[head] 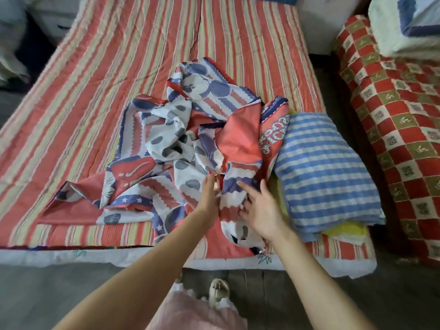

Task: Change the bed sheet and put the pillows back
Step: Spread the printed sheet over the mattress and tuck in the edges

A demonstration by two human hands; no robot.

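Both hands reach out over the near side of the bed, close together but not touching each other. On the left, the left hand (210, 195) lies with its fingers pointing away, and its fingertips pinch a fold of the bed sheet (181, 148). Its nails are painted red. Just to the right of it, the right hand (260, 209) lies flat on the same sheet with its fingers spread out and holds nothing.

Now from left to right. At the far left there is dark floor and some blurry pale cloth that is hard to make out. Next comes the bed, and it is covered by a striped blanket (100, 75) in red, yellow and white lines. The crumpled bed sheet sits in a heap on the middle and near part of this blanket. It is red, white and blue, with dots, stars and wavy stripes, and one corner hangs over the near edge of the bed. Right beside the heap, touching it, lies a blue and white checked pillow (326, 172). It rests on something yellow (342, 231). Farther right, apart from the bed, a red checked cloth (400, 120) covers another piece of furniture, and white and blue bedding (404, 27) is piled on top of it.
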